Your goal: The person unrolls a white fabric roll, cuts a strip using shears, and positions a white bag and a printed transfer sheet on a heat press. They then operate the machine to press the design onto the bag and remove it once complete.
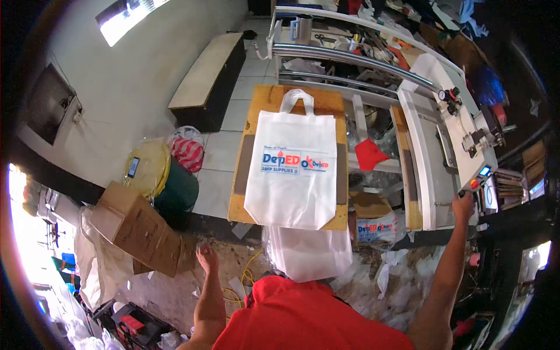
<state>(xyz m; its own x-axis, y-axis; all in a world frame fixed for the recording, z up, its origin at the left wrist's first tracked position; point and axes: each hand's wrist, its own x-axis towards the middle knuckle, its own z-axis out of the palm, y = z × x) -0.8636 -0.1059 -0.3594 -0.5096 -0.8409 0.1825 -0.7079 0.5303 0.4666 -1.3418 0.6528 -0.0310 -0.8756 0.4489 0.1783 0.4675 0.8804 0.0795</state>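
A white bag (291, 195) with blue and red print lies flat on a wooden board (239, 204), its handle pointing away from me. More white bags (309, 251) hang below the board's near edge, close to my body. My right hand (464, 205) is at the front end of the white press machine (443, 105), by its red button and small lit display, with its fingers on a dark part. My left hand (206, 256) is raised to the left of the board, touching nothing; its fingers look loosely bent and apart.
Cardboard boxes (137, 230) stand at the left, near a green bin (181, 186) with a yellow lid and a phone on it. A long bench (210, 70) runs along the wall. Red cloth (370, 154) hangs on the frame right of the board. Scraps litter the floor.
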